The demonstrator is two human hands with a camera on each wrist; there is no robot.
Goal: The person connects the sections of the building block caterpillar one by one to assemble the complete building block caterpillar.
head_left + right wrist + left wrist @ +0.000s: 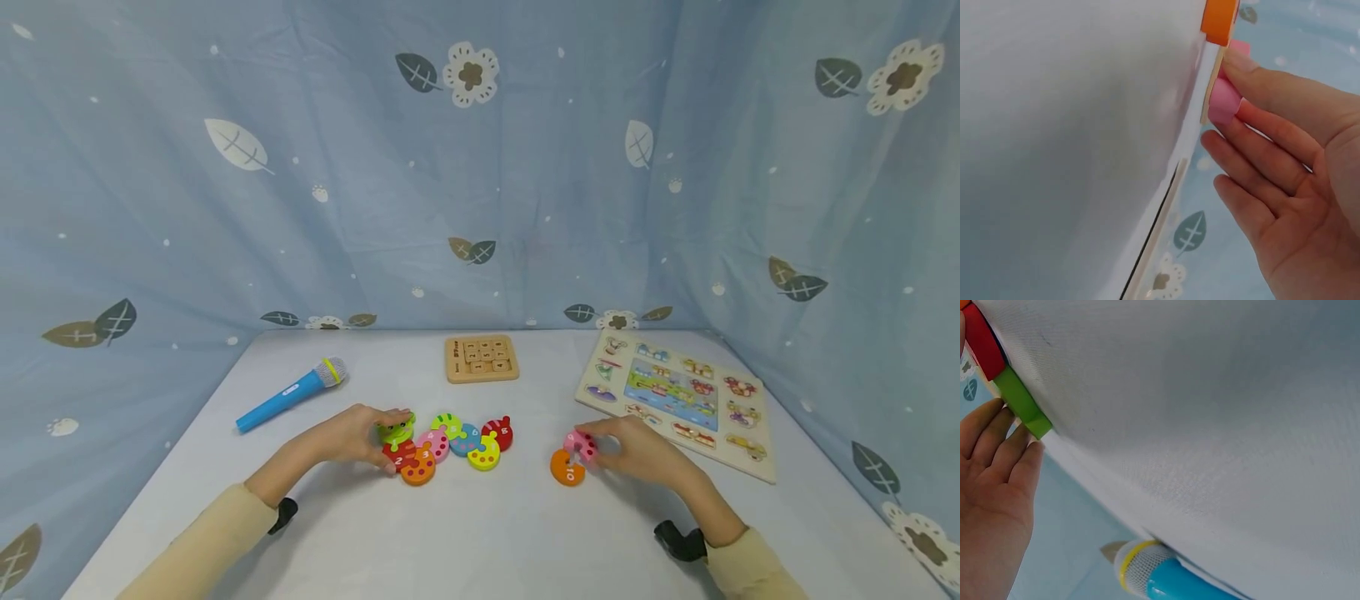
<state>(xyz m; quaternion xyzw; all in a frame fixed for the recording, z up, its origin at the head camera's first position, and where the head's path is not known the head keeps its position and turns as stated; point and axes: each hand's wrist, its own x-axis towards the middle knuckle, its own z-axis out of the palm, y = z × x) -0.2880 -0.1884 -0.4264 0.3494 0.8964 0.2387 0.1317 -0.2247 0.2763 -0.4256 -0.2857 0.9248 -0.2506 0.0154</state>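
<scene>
My left hand [352, 433] holds the head end of a row of joined caterpillar puzzle pieces. Its fingers lie along the green head piece [1022, 403], and the thumb is at the red piece [984, 344] marked 2. From there the row runs right through orange, pink, green, blue and yellow pieces to a red piece [498, 434] at its end. Apart from that row, on the right, my right hand [633, 450] pinches a pink piece [1225, 100] between thumb and finger. An orange piece [567, 468] marked 10 lies against this pink one.
A blue toy microphone [288, 398] lies at the left. Behind the row is a wooden number slide puzzle [482, 359]. A wooden picture board [675, 400] is at the right, just beyond my right hand. Blue patterned curtain [480, 183] surrounds the white table [480, 542].
</scene>
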